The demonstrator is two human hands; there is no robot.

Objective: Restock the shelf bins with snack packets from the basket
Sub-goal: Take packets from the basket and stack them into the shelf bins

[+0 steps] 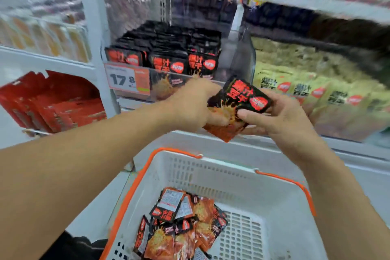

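Both hands hold a small stack of black-and-red snack packets (238, 103) in front of the shelf. My left hand (194, 105) grips the stack's left side. On the right, my right hand (280, 118) pinches it with the thumb on top. Just behind stands the clear shelf bin (242, 55), with rows of the same black packets (166, 57) upright inside. Below my hands sits a white basket (274, 192) with orange handles, and several loose packets (181, 221) lie in a pile on its bottom.
A price tag (126, 80) reading 17.8 hangs on the bin's front. Yellow-green packets (316, 82) fill the bin to the right. Red packets (52, 103) lean in a display at lower left. A white shelf post (95, 34) divides the sections.
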